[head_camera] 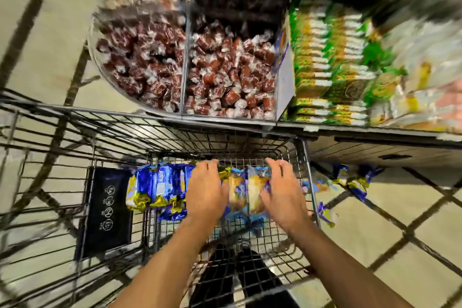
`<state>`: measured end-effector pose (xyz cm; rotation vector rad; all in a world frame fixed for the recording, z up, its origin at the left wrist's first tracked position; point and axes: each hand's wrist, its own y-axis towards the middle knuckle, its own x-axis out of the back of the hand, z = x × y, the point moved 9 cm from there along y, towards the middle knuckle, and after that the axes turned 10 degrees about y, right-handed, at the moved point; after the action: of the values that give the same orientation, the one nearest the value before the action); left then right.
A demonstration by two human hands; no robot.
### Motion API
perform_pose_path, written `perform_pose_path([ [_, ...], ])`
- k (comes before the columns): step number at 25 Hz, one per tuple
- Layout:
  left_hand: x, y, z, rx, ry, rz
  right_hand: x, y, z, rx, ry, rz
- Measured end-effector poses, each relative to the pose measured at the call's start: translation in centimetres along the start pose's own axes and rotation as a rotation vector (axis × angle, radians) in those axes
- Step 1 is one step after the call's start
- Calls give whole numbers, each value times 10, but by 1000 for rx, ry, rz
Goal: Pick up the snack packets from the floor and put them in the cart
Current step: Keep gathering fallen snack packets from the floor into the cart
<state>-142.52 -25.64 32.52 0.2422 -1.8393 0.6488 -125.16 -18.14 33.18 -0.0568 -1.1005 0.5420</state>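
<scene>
- I stand in a shop aisle on a pale tiled floor (pixel 412 227) with dark lines between the tiles; much of the view is smeared by motion.
- Both my hands are down inside the wire cart (pixel 75 132), with a small bundle of clear-and-blue snack packets (pixel 246 192) between them at the cart's right end.
- My left hand (pixel 205 190) lies on the left side of that bundle, fingers straight and close together, pointing far.
- My right hand (pixel 282 192) lies on the bundle's right side, fingers straight and slightly spread; whether either thumb hooks under the packets I cannot tell.
- Just left of my left hand, a row of blue-and-gold packets (pixel 157 187) lies on the cart's floor.
- Further left in the cart stands a dark flap (pixel 107 210) with white symbols.
- Outside the cart, to the right, more blue-and-gold packets (pixel 355 182) lie on the tiles, near the cart's wall.
- Beyond the cart, clear bins (pixel 185 62) hold brown wrapped sweets.
- Right of the bins, a shelf (pixel 375 130) carries green-and-white packs (pixel 327 57).
</scene>
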Motion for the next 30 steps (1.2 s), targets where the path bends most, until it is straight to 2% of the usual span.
perform_pose_path([
  [4, 60, -17, -58, -253, 170, -95, 69, -22, 17, 42, -193, -63],
  [10, 102, -70, -163, -437, 303, -186, 161, -79, -8, 29, -266, -227],
  [13, 87, -113, -226, -523, 345, -186, 192, -128, -61, -47, -256, -289],
  [21, 4, -251, -374, -596, 389, -138, 258, -285, -241, -172, -133, -414],
  [26, -44, -321, -465, -709, 382, -108, 285, -350, -312, -218, -82, -429],
  [30, -59, -338, -511, -738, 410, -101, 299, -373, -354, -245, -22, -451],
])
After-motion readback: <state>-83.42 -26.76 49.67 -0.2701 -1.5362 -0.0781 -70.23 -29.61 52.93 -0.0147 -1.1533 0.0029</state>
